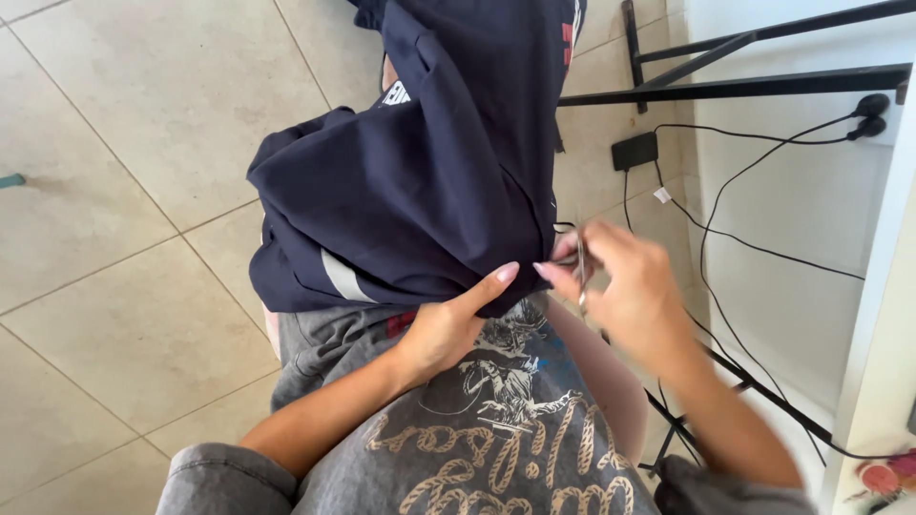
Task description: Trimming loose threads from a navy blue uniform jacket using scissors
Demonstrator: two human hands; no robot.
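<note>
A dark navy garment (420, 181) with a pale grey stripe lies draped over my lap and knees. My left hand (453, 319) pinches its lower edge between thumb and fingers. Right beside it, my right hand (620, 286) grips small metal scissors (580, 272), blades pointing at the same edge of cloth. The two hands nearly touch at the fingertips. I wear a grey printed shirt (496, 420).
Beige tiled floor (114, 191) spreads to the left. On the right stand black metal frame bars (744, 88), a black power adapter (634, 150) and trailing black cables (725, 238) plugged into a white wall. A white table edge (883, 362) runs down the right side.
</note>
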